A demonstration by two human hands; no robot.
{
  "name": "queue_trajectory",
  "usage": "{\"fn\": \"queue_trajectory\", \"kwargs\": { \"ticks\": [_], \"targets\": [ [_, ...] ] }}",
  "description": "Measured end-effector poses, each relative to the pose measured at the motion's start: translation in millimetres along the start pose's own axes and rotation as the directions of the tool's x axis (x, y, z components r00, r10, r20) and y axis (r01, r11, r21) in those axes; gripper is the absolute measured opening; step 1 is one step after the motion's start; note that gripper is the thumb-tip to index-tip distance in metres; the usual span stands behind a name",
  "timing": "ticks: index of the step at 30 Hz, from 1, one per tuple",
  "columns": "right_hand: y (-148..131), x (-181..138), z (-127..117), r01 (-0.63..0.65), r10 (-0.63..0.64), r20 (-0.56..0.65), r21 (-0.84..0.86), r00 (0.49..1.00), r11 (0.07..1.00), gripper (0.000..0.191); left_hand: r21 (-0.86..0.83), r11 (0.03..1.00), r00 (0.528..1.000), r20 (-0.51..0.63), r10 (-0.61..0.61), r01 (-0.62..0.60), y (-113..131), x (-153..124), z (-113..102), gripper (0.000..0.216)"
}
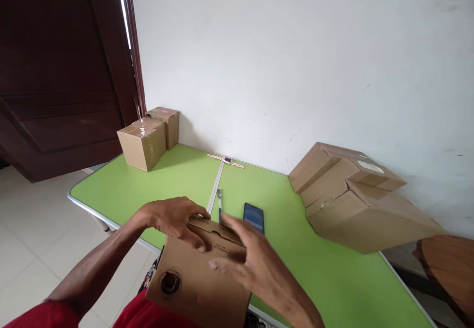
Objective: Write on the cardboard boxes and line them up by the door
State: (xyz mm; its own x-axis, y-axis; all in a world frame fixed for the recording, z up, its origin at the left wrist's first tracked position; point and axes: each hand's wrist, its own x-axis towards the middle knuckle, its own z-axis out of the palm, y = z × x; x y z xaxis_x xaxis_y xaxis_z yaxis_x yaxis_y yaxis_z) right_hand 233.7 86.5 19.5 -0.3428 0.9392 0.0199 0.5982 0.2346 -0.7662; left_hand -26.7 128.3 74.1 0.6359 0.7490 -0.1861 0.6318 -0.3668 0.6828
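A small cardboard box (198,278) with a round hole in its near face leans against the front edge of the green table (148,185). My left hand (174,219) lies on the box's top flap, fingers curled over its edge. My right hand (255,264) rests against the right side of the same flap, fingers stretched out and close together. Just beyond the box lie a pen (219,203) and a dark phone (254,217).
Two taped boxes (142,143) stand at the table's far left corner. A pile of flattened and folded boxes (355,200) fills the right side. A wristwatch (226,160) lies by the wall. A dark wooden door (62,71) stands left, a wooden seat (452,264) at the right.
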Motion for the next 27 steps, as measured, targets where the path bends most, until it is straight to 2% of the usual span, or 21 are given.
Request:
{"fn": "queue_trajectory", "kwargs": {
  "ticks": [2,5,7,9,10,11,12,14,16,17,19,21,24,27],
  "targets": [
    [-7,-1,8,-0.001,0.002,0.172,-0.004,0.985,1.000,0.060,0.037,0.998,0.999,-0.001,0.053,-0.053,2,9,4,0.065],
    [5,-6,20,-0.001,-0.043,0.224,0.192,0.974,0.981,0.045,-0.108,0.990,0.992,-0.098,0.079,-0.089,-11,10,12,0.076],
    [23,-11,29,-0.060,0.003,0.156,0.360,0.988,0.931,0.047,-0.294,0.949,0.965,-0.261,0.032,-0.111,-26,1,20,0.070],
    [40,-18,41,-0.142,0.153,0.019,0.499,0.988,0.855,0.052,-0.437,0.891,0.892,-0.442,-0.095,-0.121,-43,-9,32,0.064],
    [47,-22,48,-0.167,0.240,-0.058,0.565,0.969,0.808,0.054,-0.490,0.864,0.855,-0.491,-0.164,-0.115,-50,-14,41,0.066],
    [52,-25,57,-0.180,0.321,-0.117,0.628,0.940,0.757,0.057,-0.540,0.835,0.835,-0.504,-0.220,-0.106,-56,-17,50,0.070],
    [55,-29,68,-0.189,0.386,-0.148,0.682,0.910,0.707,0.059,-0.590,0.801,0.839,-0.483,-0.252,-0.100,-60,-18,60,0.076],
    [57,-36,89,-0.192,0.453,-0.174,0.733,0.874,0.652,0.068,-0.686,0.720,0.877,-0.404,-0.260,-0.103,-63,-18,80,0.091],
    [58,-45,109,-0.193,0.461,-0.204,0.711,0.864,0.676,0.073,-0.756,0.645,0.898,-0.355,-0.260,-0.112,-60,-14,97,0.101],
    [59,-49,116,-0.194,0.459,-0.245,0.669,0.854,0.718,0.072,-0.771,0.626,0.895,-0.352,-0.274,-0.112,-58,-11,103,0.102],
    [61,-56,123,-0.217,0.458,-0.338,0.557,0.822,0.802,0.071,-0.771,0.631,0.882,-0.351,-0.314,-0.082,-53,-8,113,0.099],
    [62,-58,120,-0.240,0.449,-0.402,0.471,0.798,0.849,0.074,-0.752,0.658,0.899,-0.320,-0.301,-0.047,-49,-7,121,0.098],
    [60,-45,106,-0.206,0.376,-0.509,0.359,0.775,0.910,0.095,-0.704,0.708,0.932,-0.289,-0.217,-0.053,-43,-6,131,0.098],
    [56,-24,98,-0.185,0.264,-0.603,0.191,0.753,0.964,0.102,-0.645,0.763,0.922,-0.313,-0.228,-0.031,-38,-8,136,0.095]
  ]
}}
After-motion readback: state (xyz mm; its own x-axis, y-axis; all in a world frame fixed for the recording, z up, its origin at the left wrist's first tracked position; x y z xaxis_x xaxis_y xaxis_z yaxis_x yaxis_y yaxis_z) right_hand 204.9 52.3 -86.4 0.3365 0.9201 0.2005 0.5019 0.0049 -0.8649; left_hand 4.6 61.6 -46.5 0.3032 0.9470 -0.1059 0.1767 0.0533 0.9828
